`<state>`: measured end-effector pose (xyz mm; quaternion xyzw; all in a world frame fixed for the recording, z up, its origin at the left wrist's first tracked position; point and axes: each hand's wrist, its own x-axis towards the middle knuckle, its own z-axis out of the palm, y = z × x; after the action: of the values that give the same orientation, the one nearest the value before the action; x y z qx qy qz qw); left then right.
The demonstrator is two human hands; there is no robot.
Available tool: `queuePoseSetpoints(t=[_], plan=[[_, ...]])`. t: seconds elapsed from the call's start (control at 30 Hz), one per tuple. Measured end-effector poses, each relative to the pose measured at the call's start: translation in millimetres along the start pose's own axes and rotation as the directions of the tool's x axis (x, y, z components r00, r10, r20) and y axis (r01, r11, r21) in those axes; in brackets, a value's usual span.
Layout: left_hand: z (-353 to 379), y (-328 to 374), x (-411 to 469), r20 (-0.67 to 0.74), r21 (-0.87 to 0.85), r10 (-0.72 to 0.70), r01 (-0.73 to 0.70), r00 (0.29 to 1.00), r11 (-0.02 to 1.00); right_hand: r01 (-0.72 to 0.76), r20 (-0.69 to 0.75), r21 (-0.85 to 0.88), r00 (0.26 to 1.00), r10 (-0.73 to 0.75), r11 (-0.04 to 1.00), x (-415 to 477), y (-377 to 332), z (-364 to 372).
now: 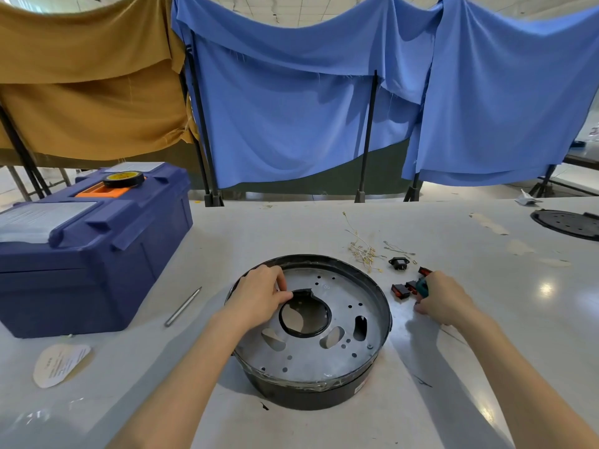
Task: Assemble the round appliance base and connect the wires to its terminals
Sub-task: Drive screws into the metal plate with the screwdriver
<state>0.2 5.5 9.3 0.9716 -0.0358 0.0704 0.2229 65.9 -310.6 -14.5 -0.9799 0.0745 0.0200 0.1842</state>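
The round appliance base (324, 380), black with a grey metal plate (343, 296) inside, sits on the table in front of me. A black ring (304, 332) lines the plate's centre hole. My left hand (259, 294) rests on the plate and pinches the ring's upper left edge. To the right of the base, my right hand (444, 301) grips a small teal-handled tool (422, 286) beside red and black rocker switches (402, 290). A black socket (398, 263) and a bundle of thin wires (361, 251) lie behind them.
A blue toolbox (90, 254) with a tape roll (123, 179) on its lid stands at the left. A metal rod (183, 306) and a paper label (60, 364) lie near it. A black round plate (567, 223) sits far right. Cloth screens hang behind the table.
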Motion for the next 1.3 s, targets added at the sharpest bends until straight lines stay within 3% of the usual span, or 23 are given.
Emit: queuePoseSetpoints(t=[0.27,0.4,0.53,0.6,0.73,0.93,1.03,1.2,1.3], plan=[[-4,-2,6,0.054,-0.085,-0.061,0.065,0.997,0.994,0.024,-0.053,0.188,0.998,-0.014,0.982,3,6,-13],[-10,2,8,-0.018,-0.217,-0.042,0.037,0.999,0.975,0.157,-0.131,0.372,0.985,-0.116,0.915,-8,-5,-36],[-16,34,6,-0.062,-0.589,0.075,-0.098,0.995,0.802,0.303,-0.102,0.646,0.944,-0.314,0.701,-32,-44,-48],[-17,51,7,-0.056,-0.724,0.111,-0.117,0.992,0.68,0.366,-0.079,0.678,0.898,-0.432,0.637,-44,-68,-48],[-17,67,12,-0.063,-0.79,0.103,-0.112,0.993,0.603,0.543,-0.2,0.626,0.806,-0.557,0.56,-53,-101,-47],[-19,61,22,-0.022,-0.835,0.067,-0.055,0.998,0.548,0.586,-0.311,0.641,0.789,-0.53,0.496,-38,-110,-33],[-14,59,32,-0.064,-0.774,0.025,-0.066,0.998,0.63,0.579,-0.315,0.616,0.802,-0.507,0.533,-24,-106,-22],[4,47,46,-0.047,-0.484,0.01,-0.031,0.999,0.875,0.414,-0.259,0.241,0.899,-0.353,0.878,-1,-95,-6],[15,45,53,-0.017,-0.284,0.047,-0.05,0.999,0.957,0.387,-0.195,0.108,0.911,-0.362,0.916,4,-94,3]])
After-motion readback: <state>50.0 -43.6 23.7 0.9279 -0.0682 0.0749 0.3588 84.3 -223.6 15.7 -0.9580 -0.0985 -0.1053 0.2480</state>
